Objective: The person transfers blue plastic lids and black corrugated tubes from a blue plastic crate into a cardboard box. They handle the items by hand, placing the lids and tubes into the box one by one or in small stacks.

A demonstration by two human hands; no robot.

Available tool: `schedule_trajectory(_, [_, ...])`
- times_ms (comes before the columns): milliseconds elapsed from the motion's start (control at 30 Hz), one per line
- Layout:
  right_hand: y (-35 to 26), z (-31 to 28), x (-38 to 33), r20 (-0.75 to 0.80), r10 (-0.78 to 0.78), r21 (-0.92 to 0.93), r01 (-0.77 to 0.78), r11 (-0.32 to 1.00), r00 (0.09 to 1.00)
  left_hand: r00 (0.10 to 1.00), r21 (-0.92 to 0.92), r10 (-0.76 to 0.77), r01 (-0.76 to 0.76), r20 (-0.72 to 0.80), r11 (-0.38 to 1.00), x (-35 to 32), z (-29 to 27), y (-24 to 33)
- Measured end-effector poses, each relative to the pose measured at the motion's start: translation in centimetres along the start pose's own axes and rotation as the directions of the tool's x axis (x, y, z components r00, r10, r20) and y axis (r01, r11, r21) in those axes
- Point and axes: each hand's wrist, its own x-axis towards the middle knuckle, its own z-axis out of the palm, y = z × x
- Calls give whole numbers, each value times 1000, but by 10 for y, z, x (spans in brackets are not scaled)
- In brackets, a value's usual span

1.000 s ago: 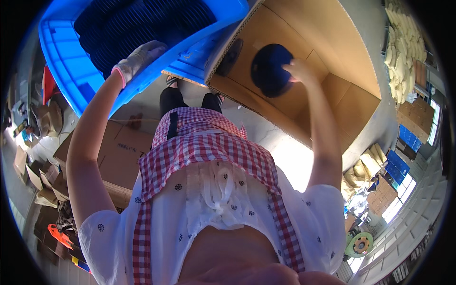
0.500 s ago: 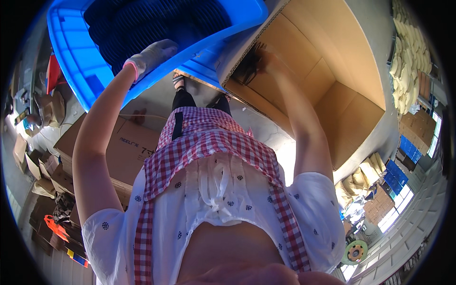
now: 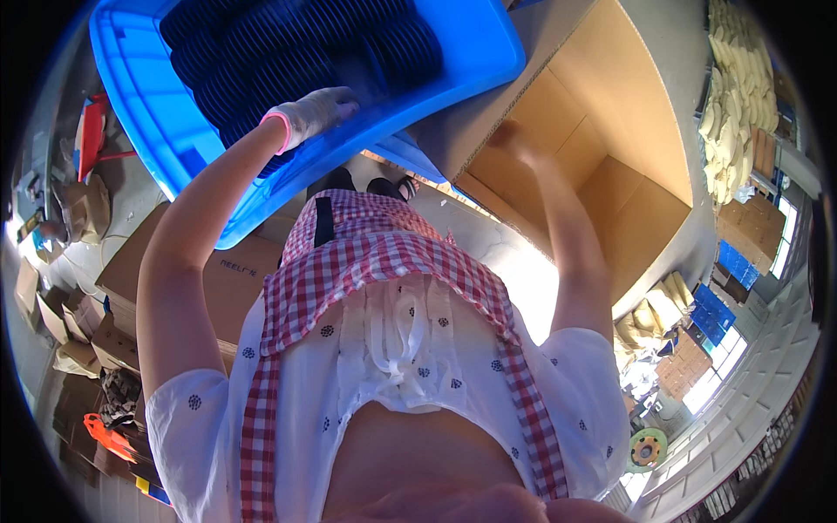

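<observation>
My left hand [image 3: 318, 115], in a pale glove with a pink cuff, is over the near side of a blue plastic bin [image 3: 144, 91]. Its fingers point right, fairly straight, and nothing shows in them. Beside it in the bin lie several rows of thin black round discs [image 3: 270, 78], packed edge to edge. My bare right hand [image 3: 514, 144] reaches into a large open cardboard box [image 3: 632, 187], close to its left wall. Blur and the box wall obscure its fingers, so whether they hold anything does not show.
Closed brown cartons [image 3: 231, 279] stand below the bin on the left. A red object [image 3: 90, 139] and loose cardboard [image 3: 74, 314] lie farther left. Stacked pale sacks [image 3: 737, 105] stand at the far right. My sandalled foot [image 3: 408, 187] shows beneath the bin and box.
My left hand has shifted right along the near side of the bin. My right hand has moved right and lower in the box; the dark things seen by it earlier no longer show.
</observation>
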Motion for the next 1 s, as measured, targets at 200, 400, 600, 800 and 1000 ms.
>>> schedule_trajectory(200, [-40,-39,-42,-260,-154,-187,107,976,953,996,99,88,-88,-1,991,-2,-4,3])
schedule_trajectory(400, [-273,14,-104,-267,-496,-132,479,868,826,991,158,136,-133,-8,978,0,-3,-2])
schedule_trajectory(600, [-258,117,67,91,-331,-923,205,327,939,972,267,224,-236,77,934,3,11,11])
schedule_trajectory(800, [-227,139,124,-229,-50,-944,-209,256,972,974,208,221,-225,43,952,-8,7,16])
schedule_trajectory(1000, [-239,151,125,-196,-83,-952,-169,256,977,941,315,330,-338,80,887,2,12,6])
